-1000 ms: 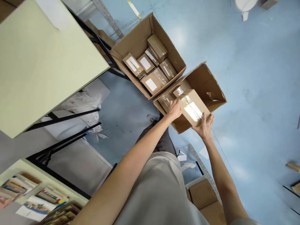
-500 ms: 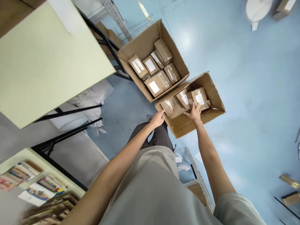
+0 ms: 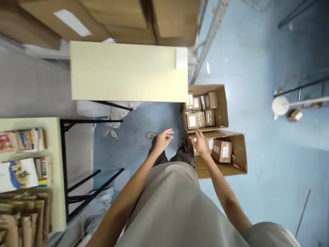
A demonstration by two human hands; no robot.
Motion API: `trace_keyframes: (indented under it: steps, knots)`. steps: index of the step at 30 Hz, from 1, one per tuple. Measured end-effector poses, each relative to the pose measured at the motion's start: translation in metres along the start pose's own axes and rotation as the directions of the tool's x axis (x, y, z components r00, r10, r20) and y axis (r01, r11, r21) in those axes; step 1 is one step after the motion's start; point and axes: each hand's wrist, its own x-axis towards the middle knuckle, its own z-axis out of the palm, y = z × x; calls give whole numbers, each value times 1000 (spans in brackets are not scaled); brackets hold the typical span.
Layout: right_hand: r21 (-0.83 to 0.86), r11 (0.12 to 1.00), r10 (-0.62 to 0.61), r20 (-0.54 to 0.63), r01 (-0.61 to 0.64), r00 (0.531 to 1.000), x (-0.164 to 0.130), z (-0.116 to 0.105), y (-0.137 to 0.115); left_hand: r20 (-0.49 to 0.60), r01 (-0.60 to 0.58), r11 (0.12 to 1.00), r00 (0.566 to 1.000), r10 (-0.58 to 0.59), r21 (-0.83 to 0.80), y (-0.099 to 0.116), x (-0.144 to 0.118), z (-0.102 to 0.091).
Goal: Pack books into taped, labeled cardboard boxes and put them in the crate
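Note:
My left hand (image 3: 163, 140) hovers over the floor in front of my legs, fingers apart and holding nothing. Above the left end of the nearer open carton (image 3: 223, 168) is my right hand (image 3: 199, 142), its fingers spread and nothing in its grasp. That carton contains a few small taped boxes; the largest, a labelled box (image 3: 222, 151), sits right of my right hand. Part of another small box is hidden behind the hand. Against its far side stands a second open carton (image 3: 221, 106), in which several small labelled boxes (image 3: 195, 120) lie in rows.
A pale yellow table (image 3: 128, 72) stands ahead to the left, backed by shelved large cartons (image 3: 123, 13). Another table (image 3: 58, 209) at left carries books (image 3: 23, 173) and folded cardboard (image 3: 25, 216). A white round stool seat (image 3: 280, 105) is far right on the blue floor.
My view has turned left. My right hand has come away from the small box in the nearer carton toward its left end, and my left hand has left the carton's edge.

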Motion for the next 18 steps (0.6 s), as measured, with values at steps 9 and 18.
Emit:
trace_keyframes:
  steps: [9,18]
  knots:
    - [-7,906,-423,-54,423,905,122,32,-293,-442,-249,918,892,94,-308,7,-52,-249]
    - [146,675,-735,213,723,643,150,155,-554,-862,-412,857,502,-71,-311,-64,-140,-434]
